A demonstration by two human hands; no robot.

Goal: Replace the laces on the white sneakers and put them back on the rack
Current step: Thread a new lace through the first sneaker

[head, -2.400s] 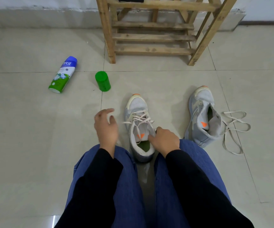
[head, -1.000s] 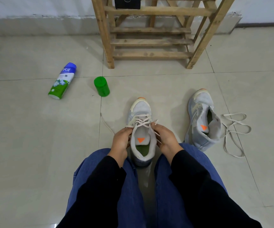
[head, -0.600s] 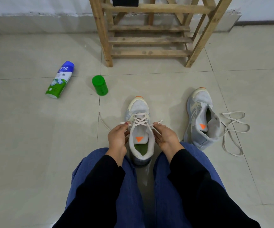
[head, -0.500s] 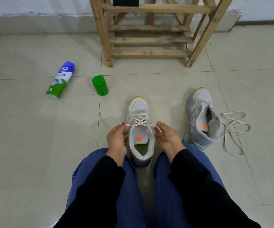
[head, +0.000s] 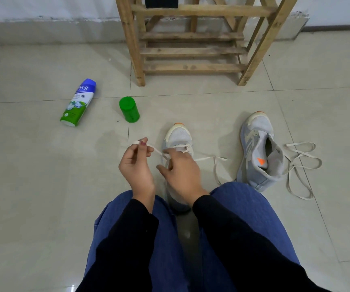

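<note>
Since half a second ago, we note that the left hand (head: pixel 136 165) has lifted away from the eyelets and drawn one end of the lace (head: pixel 156 150) up and to the left. The right hand (head: pixel 180 171) has crossed onto the top of the near sneaker (head: pixel 178 137).

The left hand pinches the lace end between thumb and fingertips, and that strand runs taut back to the eyelets. The right hand lies curled over the tongue and the crossings. We cannot tell whether it grips the lace or only steadies the shoe. The other end of the lace trails slack on the floor to the right.

The near sneaker stands upright between the person's knees, toe towards the rack (head: pixel 191 51). Its forward crossings are in place, but what lies under the right hand is hidden. The far sneaker (head: pixel 258 148) leans on its side to the right with no lace threaded that we can see. A loose lace (head: pixel 302 163) lies just beside it.

A can (head: pixel 77 102) lies on its side and a green cap (head: pixel 129 109) stands near it, both well left of the rack.

We judge the task under half done. One shoe is mid-lacing and untied, the other is not yet begun, and neither is racked.
</note>
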